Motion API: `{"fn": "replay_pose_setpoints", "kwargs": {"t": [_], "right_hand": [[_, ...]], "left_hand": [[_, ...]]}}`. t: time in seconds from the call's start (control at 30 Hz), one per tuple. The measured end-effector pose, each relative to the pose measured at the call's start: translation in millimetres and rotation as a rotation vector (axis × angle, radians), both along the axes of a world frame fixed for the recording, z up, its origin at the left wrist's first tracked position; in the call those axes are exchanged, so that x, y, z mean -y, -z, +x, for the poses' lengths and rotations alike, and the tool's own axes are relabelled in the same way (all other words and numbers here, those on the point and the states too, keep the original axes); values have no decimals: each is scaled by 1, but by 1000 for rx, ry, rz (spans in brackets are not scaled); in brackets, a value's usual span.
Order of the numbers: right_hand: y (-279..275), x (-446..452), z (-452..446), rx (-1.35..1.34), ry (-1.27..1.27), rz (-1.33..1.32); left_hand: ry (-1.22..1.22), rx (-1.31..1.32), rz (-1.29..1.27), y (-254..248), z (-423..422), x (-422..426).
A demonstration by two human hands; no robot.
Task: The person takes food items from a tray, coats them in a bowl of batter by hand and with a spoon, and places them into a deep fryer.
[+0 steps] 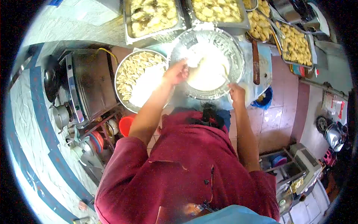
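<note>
A wide bowl (pixel 235 48) stands in front of me, its inner wall smeared with white. Pale, glaring batter (pixel 209 76) lies in it. My left hand (pixel 178 72) is over the bowl's left side, fingers curled beside a bright white patch; glare hides what they hold, if anything. At the lower right rim, my right hand (pixel 236 93) is closed around the handle of a spoon-like utensil (pixel 225 71) that reaches into the batter. Left of the bowl, a round metal pan (pixel 118 93) holds many pale raw pieces (pixel 136 63) and a bright white mass.
Two metal vats (pixel 182 24) of frying pieces stand behind the bowl. To the right are a long brown wooden handle (pixel 256 65), a tray of golden pieces (pixel 296 43) and a blue bag (pixel 265 98). A red bucket (pixel 126 125) is low on the left, near a metal appliance (pixel 89 82).
</note>
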State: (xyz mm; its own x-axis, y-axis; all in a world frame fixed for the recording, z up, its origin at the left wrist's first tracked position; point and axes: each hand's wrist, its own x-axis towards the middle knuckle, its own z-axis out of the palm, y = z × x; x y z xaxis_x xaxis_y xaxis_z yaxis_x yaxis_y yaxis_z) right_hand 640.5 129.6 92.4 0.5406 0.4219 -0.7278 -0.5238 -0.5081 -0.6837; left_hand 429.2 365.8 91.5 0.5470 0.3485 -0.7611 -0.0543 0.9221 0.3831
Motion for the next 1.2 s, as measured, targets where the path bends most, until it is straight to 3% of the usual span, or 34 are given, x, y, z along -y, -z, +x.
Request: {"fn": "replay_pose_setpoints", "kwargs": {"t": [0.1,0.17,0.33,0.4,0.47,0.6,0.63,0.7,0.83,0.9,0.97,1.1,1.2], "right_hand": [[16,17,-10,47,-78,-51],[20,22,-19,38,-69,-81],[19,25,-29,54,-106,-38],[21,24,-28,81,-133,-47],[21,24,-26,161,-173,-46],[25,27,-19,322,-216,-29],[28,29,-20,331,-211,-26],[36,34,-19,279,-209,-7],[40,32,-25,187,-218,-33],[45,31,-24,180,-270,-19],[44,24,-27,206,-280,0],[27,13,-29,329,-371,-14],[21,11,-30,265,-298,-48]], "left_hand": [[-83,32,268,-22,-18,-63],[-67,-170,468,-44,-24,-112],[165,-423,964,-52,-22,-194],[392,-542,1603,-24,-16,-215],[503,-653,1864,-8,-15,-229],[410,-1001,1492,-30,-22,-221],[309,-920,1531,-34,-34,-217],[185,-992,1420,-57,-64,-181],[38,-978,1173,-58,-123,-125],[124,-1057,1139,-29,-146,-104],[296,-1126,1182,36,-171,-98],[514,-1158,1166,41,-152,-80],[651,-1239,1147,52,-144,-85]]}}
